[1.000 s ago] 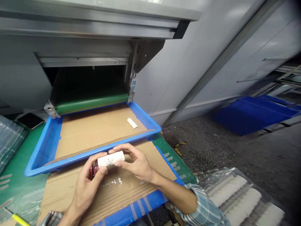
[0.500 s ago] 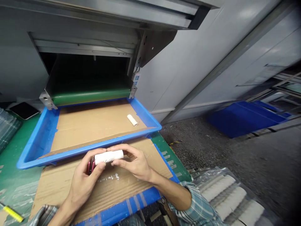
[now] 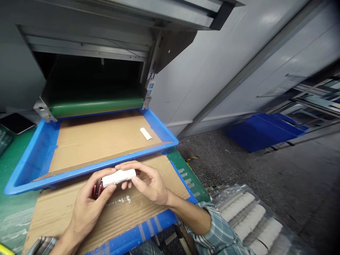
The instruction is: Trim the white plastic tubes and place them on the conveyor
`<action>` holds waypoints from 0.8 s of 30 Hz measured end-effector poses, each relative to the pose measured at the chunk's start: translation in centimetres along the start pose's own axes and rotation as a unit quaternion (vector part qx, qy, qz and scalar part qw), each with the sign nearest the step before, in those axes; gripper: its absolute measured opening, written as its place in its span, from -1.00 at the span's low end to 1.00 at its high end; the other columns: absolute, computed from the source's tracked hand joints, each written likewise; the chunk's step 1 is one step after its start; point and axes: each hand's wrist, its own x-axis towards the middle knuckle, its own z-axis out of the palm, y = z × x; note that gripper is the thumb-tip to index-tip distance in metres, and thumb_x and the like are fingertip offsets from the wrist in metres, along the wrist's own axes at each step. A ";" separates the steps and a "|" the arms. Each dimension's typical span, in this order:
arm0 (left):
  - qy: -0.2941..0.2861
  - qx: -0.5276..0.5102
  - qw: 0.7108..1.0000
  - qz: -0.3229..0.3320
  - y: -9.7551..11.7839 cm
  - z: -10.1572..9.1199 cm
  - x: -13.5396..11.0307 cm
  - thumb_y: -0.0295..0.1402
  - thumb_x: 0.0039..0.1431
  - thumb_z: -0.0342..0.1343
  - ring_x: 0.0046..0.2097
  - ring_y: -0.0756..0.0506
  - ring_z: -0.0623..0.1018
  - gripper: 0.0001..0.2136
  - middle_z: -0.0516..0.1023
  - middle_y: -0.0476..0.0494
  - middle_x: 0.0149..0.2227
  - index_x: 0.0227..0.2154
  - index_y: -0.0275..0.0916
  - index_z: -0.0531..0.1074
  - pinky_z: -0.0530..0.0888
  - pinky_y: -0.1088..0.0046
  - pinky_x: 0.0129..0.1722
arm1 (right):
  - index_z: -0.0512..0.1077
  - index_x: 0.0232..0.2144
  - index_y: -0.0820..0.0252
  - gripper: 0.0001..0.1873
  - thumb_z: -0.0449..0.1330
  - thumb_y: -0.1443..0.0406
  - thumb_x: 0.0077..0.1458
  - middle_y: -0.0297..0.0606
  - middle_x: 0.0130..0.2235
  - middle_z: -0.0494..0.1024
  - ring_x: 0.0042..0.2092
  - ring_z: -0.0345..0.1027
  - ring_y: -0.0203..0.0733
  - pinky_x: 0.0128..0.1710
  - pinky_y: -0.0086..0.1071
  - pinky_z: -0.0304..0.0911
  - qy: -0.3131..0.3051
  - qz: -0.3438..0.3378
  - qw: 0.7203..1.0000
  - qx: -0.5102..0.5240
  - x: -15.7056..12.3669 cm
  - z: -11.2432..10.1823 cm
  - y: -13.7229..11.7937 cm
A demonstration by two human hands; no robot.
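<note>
The left hand (image 3: pixel 89 212) curls around one end of a white padded tube (image 3: pixel 118 177), its fingers closed over the tube and a pink object (image 3: pixel 97 190) poking from that end. The right hand (image 3: pixel 148 185) is nearly closed, its fingers and thumb gripping the tube's other end. Both hands hold it over a cardboard sheet (image 3: pixel 61 221) on the green-topped table (image 3: pixel 18 221).

At 12 o'clock from the hands sits a cardboard-lined blue plastic tray (image 3: pixel 106 164), with a smaller white tube (image 3: pixel 146 134) lying at its 1 o'clock corner. Beyond it, a green conveyor roller (image 3: pixel 95 108) spans a dark opening in a grey machine (image 3: pixel 79 44). A clear bag of white rolls (image 3: pixel 247 216) lies at 4 o'clock, and a blue crate (image 3: pixel 260 132) stands on the speckled floor (image 3: pixel 225 159) at 2 o'clock.
</note>
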 end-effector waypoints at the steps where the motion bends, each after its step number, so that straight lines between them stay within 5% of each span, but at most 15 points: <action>1: 0.000 0.000 1.000 -0.004 0.1 0.0 0.0 -0.14 0.23 0.35 -0.10 -0.14 0.70 -0.70 0.73 -0.17 -0.07 -0.05 -0.14 0.65 0.63 0.43 -0.08 | 0.52 0.12 0.11 -0.65 0.22 0.10 0.41 -0.05 0.19 0.61 -0.24 0.64 -0.24 -0.22 -0.35 0.57 0.002 0.000 1.000 0.000 0.0 0.0 0.0; 8: -0.007 -0.020 0.999 -0.033 0.9 0.3 0.1 -0.08 0.22 0.34 -0.15 -0.15 0.69 -0.67 0.72 -0.19 -0.08 -0.05 -0.15 0.64 0.63 0.39 -0.13 | 0.54 0.11 0.08 -0.69 0.24 0.14 0.40 -0.08 0.17 0.61 -0.20 0.65 -0.22 -0.20 -0.33 0.60 0.009 -0.011 1.000 -0.010 0.1 0.1 -0.1; 14: -0.006 -0.023 0.998 -0.062 0.8 0.2 0.1 -0.01 0.25 0.30 -0.27 -0.10 0.62 -0.59 0.69 -0.18 -0.15 0.00 -0.18 0.63 0.59 0.44 -0.23 | 0.58 0.06 0.01 -0.76 0.28 0.26 0.37 -0.16 0.19 0.62 0.24 0.50 -0.03 0.31 -0.01 0.41 0.020 -0.102 0.981 -0.165 0.3 -0.3 -0.2; 19: 0.003 -0.011 0.999 -0.040 0.8 0.1 0.0 -0.07 0.27 0.29 -0.06 -0.16 0.64 -0.64 0.67 -0.21 0.01 0.02 -0.14 0.63 0.58 0.38 -0.02 | 0.37 0.30 -0.01 -0.47 0.34 0.21 0.34 -0.13 0.16 0.64 0.19 0.56 -0.09 0.24 -0.12 0.48 0.032 -0.030 0.994 -0.095 0.1 -0.2 0.4; 24: 0.003 -0.029 0.998 -0.049 1.1 0.4 0.0 -0.05 0.29 0.27 -0.21 -0.11 0.63 -0.61 0.69 -0.20 -0.06 0.06 -0.16 0.60 0.60 0.42 -0.18 | 0.41 0.24 0.04 -0.52 0.33 0.22 0.32 -0.11 0.15 0.65 0.18 0.56 -0.05 0.26 -0.07 0.45 0.032 -0.045 0.987 -0.149 -0.1 -0.3 0.8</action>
